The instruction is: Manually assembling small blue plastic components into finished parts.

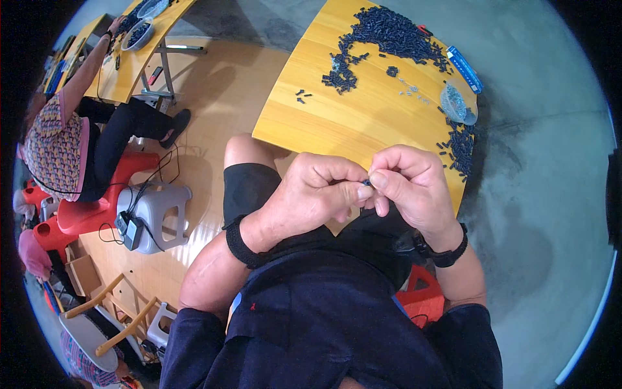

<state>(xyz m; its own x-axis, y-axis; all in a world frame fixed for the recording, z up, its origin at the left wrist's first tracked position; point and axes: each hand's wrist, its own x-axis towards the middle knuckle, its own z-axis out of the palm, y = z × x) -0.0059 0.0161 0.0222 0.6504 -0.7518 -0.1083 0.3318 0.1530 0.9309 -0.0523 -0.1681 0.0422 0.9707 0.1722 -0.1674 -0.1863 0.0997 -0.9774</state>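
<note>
My left hand and my right hand meet in front of me, just off the near edge of the yellow wooden table. A small dark piece shows between the left thumb and forefinger, mostly covered by the fingertips. The right thumb and forefinger pinch right beside it, closed on something too small to make out. A large heap of small dark cylindrical parts lies on the far side of the table, with a smaller heap at the right edge. Tiny clear pieces are scattered between them.
A clear plastic bowl with small transparent pieces stands at the table's right edge, beside a blue box. At left, another person works at a second table. A grey stool with cables and red chairs stand behind.
</note>
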